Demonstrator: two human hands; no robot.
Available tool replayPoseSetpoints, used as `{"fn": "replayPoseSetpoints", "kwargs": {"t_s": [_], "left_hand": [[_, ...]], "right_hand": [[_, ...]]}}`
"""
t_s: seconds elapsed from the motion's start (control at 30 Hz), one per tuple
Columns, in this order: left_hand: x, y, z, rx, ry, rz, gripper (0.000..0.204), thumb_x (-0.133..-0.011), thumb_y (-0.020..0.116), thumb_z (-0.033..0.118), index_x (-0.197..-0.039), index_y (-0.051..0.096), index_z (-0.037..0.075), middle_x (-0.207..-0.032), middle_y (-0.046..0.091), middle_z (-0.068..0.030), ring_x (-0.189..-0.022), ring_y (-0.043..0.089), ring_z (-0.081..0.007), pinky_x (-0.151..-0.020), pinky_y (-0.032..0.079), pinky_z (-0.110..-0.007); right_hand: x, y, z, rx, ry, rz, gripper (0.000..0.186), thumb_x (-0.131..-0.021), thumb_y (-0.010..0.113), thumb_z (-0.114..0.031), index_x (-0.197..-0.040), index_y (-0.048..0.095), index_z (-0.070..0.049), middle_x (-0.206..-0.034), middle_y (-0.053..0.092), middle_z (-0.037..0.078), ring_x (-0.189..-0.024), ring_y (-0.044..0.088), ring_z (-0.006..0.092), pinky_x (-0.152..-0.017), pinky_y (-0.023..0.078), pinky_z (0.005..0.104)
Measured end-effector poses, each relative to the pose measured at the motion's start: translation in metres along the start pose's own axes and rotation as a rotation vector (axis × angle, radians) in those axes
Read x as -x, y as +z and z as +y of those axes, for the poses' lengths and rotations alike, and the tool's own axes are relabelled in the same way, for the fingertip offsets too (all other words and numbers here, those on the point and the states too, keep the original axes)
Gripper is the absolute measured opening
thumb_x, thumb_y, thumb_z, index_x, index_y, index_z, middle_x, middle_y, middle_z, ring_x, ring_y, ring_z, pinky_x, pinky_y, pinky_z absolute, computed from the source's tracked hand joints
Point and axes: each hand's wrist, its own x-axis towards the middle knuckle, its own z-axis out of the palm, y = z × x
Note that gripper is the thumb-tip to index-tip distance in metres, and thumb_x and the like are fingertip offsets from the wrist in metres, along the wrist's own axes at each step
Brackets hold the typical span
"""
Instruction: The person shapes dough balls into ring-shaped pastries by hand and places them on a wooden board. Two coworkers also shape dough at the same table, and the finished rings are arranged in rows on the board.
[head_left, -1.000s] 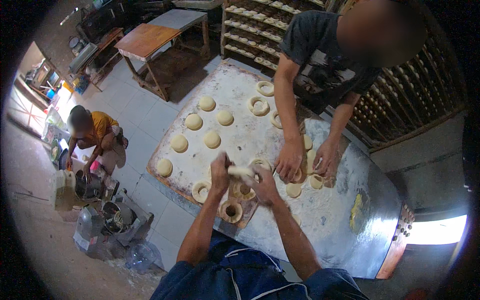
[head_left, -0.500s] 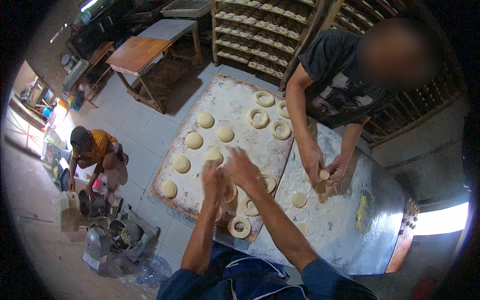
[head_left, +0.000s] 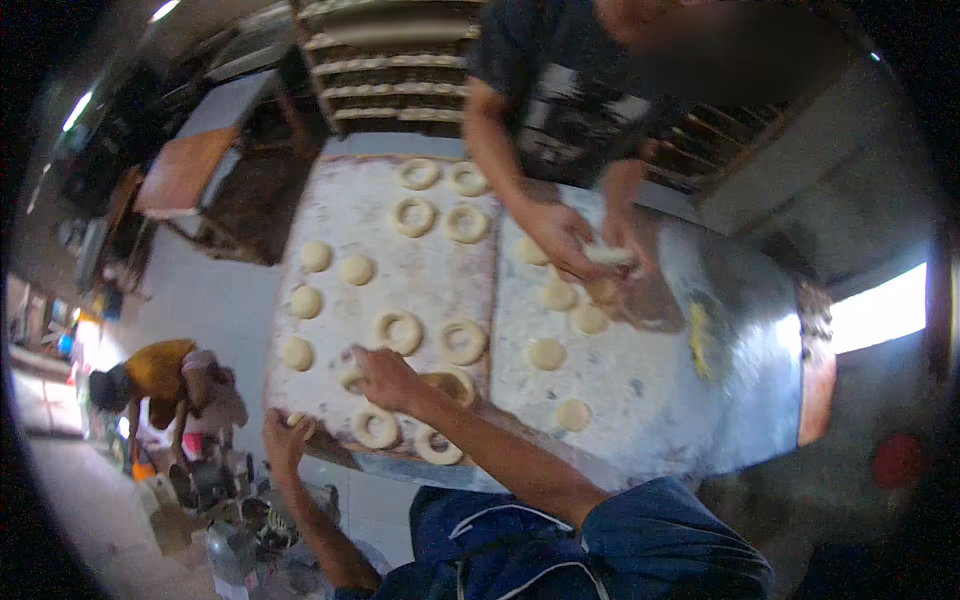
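My left hand (head_left: 285, 440) is at the near left corner of the floured board (head_left: 345, 215), its fingers closed around a pale dough ball (head_left: 296, 420). My right hand (head_left: 393, 380) is over the near part of the board, fingers reaching left and slightly blurred, with nothing visible in them. Under its fingertips lies a partly covered dough ring (head_left: 354, 381). Just beyond is another dough ring (head_left: 398, 332). Several round dough balls (head_left: 305, 302) line the board's left side. More dough rings (head_left: 414, 216) lie along the far and right parts.
Across the metal table (head_left: 640, 420), a co-worker's hands (head_left: 590, 245) handle a piece of dough. Flattened dough rounds (head_left: 547, 353) lie on the table's floured surface. On the left, another person (head_left: 160, 380) crouches by machines. A rack (head_left: 395, 90) stands behind.
My hands have separated: the left went to the near left ball, the right moved back over the rings. The ball they were working is now a ring. The view has shifted right.
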Motion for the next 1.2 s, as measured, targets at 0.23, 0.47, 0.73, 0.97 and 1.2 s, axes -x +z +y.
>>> {"fn": "replayPoseSetpoints", "kwargs": {"t_s": [0.23, 0.47, 0.73, 0.97, 1.2], "left_hand": [[0.093, 0.055, 0.198, 0.318, -0.034, -0.270, 0.035, -0.077, 0.074, 0.006, -0.105, 0.056, -0.003, -0.090, 0.060, -0.0137, -0.086, 0.062, -0.0278, -0.077, 0.050, -0.037], [0.164, 0.283, 0.288, 0.377, 0.656, -0.498, 0.056, -0.074, 0.077, 0.013, -0.122, 0.048, 0.002, -0.111, 0.062, -0.0219, -0.096, 0.064, -0.0343, -0.081, 0.051, -0.041], [0.243, 0.336, 0.338, 0.573, 0.317, -0.760, 0.026, -0.090, 0.064, 0.013, -0.111, 0.063, -0.004, -0.101, 0.068, -0.0123, -0.088, 0.065, -0.0184, -0.076, 0.052, -0.032], [0.283, 0.353, 0.329, 1.004, -0.054, -0.793, 0.035, -0.093, 0.062, 0.010, -0.125, 0.053, 0.000, -0.095, 0.065, -0.0084, -0.083, 0.062, -0.0141, -0.073, 0.052, -0.029], [0.286, 0.330, 0.326, 1.137, -0.145, -1.096, 0.049, -0.081, 0.061, -0.004, -0.126, 0.045, 0.007, -0.090, 0.063, -0.0049, -0.082, 0.060, -0.0129, -0.065, 0.048, -0.028]], "right_hand": [[0.254, -0.124, 0.131, 0.108, 0.441, 0.618, 0.032, -0.076, 0.073, -0.018, -0.105, 0.067, -0.007, -0.102, 0.068, 0.016, -0.096, 0.064, 0.0340, -0.084, 0.050, 0.0429], [0.309, -0.165, 0.199, 0.504, 0.575, 0.734, 0.027, -0.070, 0.078, -0.019, -0.085, 0.063, -0.003, -0.086, 0.066, 0.017, -0.086, 0.062, 0.0389, -0.075, 0.048, 0.0489], [0.358, -0.159, 0.174, -0.569, 0.356, 0.855, 0.034, -0.073, 0.076, -0.008, -0.097, 0.054, -0.001, -0.079, 0.064, 0.009, -0.069, 0.060, 0.0152, -0.065, 0.051, 0.0310], [0.381, -0.182, 0.155, -0.504, 0.352, 0.519, 0.049, -0.074, 0.069, -0.002, -0.118, 0.046, -0.003, -0.093, 0.065, 0.011, -0.081, 0.063, 0.0184, -0.070, 0.053, 0.0312], [0.386, -0.194, 0.181, -1.341, 0.164, 0.253, 0.042, -0.091, 0.059, -0.023, -0.127, 0.047, -0.005, -0.103, 0.061, 0.011, -0.089, 0.063, 0.0191, -0.076, 0.053, 0.0351]]}}
